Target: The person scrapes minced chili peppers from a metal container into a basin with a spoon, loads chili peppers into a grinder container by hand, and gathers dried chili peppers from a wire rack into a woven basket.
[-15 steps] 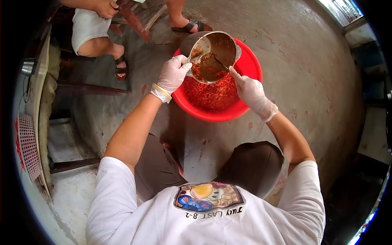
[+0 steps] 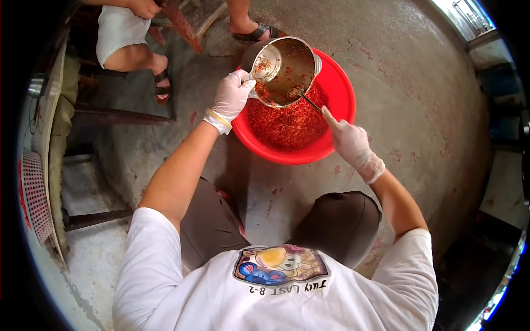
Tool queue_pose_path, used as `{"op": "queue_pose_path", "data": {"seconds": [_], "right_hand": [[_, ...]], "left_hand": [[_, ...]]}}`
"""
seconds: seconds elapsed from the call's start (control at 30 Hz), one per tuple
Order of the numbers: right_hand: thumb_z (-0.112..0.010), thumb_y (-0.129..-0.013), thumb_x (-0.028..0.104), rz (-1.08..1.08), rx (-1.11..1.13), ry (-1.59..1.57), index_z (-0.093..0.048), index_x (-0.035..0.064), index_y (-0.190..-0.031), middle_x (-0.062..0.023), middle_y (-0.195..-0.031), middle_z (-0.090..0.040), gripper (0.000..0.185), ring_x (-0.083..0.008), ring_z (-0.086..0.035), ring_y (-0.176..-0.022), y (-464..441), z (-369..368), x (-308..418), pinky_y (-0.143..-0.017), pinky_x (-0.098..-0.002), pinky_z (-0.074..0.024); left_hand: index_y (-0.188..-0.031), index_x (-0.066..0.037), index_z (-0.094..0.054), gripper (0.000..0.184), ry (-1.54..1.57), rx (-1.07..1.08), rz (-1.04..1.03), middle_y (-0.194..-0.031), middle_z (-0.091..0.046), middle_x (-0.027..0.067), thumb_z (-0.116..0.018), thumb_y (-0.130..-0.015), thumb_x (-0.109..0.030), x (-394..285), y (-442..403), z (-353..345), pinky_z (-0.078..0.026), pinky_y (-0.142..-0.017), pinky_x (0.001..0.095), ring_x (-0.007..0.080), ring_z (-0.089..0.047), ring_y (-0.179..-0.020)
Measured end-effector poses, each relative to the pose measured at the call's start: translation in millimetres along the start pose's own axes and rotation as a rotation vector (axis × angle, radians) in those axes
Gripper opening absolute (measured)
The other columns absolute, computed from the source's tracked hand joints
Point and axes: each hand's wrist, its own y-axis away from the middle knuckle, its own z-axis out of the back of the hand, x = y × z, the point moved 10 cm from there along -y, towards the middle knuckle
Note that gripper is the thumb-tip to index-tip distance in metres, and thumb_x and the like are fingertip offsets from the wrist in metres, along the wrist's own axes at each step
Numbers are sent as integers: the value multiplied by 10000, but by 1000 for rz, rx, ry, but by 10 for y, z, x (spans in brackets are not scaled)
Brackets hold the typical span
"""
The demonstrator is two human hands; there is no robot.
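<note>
My left hand [image 2: 232, 94], in a clear glove with a yellow band at the wrist, is closed on the handle of a metal pot [image 2: 301, 60]. The pot is tilted on its side, its mouth toward me, with red bits stuck to its inner wall. Gloved too, my right hand [image 2: 350, 139] grips a thin-handled spoon [image 2: 312, 103], whose head lies at the pot's lower rim. Underneath, a red basin [image 2: 345, 105] on the floor holds a heap of chopped red chili [image 2: 287, 128].
A seated person's leg [image 2: 135, 58] and sandalled feet are at the upper left, beside wooden stool legs [image 2: 182, 27]. A pink perforated basket [image 2: 35, 193] stands at the far left. My knees flank the near floor.
The spoon has been drawn from inside the pot to its lower rim, as my right hand moved down and right. The pot has risen slightly, with fewer red bits inside.
</note>
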Motion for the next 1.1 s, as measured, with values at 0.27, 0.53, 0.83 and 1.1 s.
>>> {"op": "queue_pose_path", "data": {"seconds": [0.27,0.53,0.83,1.1], "right_hand": [[-504,-860,66,28,-128,-264,-394,226,-1409,-104,-739,-601,583,-280,-639,-590,348,-6,-142,-582,-413,-520],[-490,-862,78,-22,-196,-422,-406,187,-1398,-190,-719,-615,553,-368,-618,-665,-643,-35,102,-601,-474,-475],[-474,-878,94,51,-83,-463,-378,111,-1400,-222,-660,-589,531,-380,-602,-608,-707,-188,463,-568,-483,-461],[-490,-856,24,160,-112,-566,-310,173,-1447,-181,-742,-598,637,-372,-603,-665,26,-107,237,-602,-467,-476]], "left_hand": [[-837,-18,-592,69,-62,-39,36,-776,-585,-31,-589,-893,-58,49,-69,130,-428,-655,219,35,-488,-705],[-836,-6,-602,77,105,-79,-25,-709,-570,-22,-610,-881,-68,12,-27,53,-428,-622,246,51,-455,-661],[-853,-12,-605,71,132,-64,-57,-737,-583,-23,-612,-888,-73,-14,-27,18,-450,-653,247,51,-479,-678],[-832,-45,-586,67,63,-115,40,-778,-570,-44,-597,-897,-58,166,-55,97,-444,-676,220,39,-485,-700]]}}
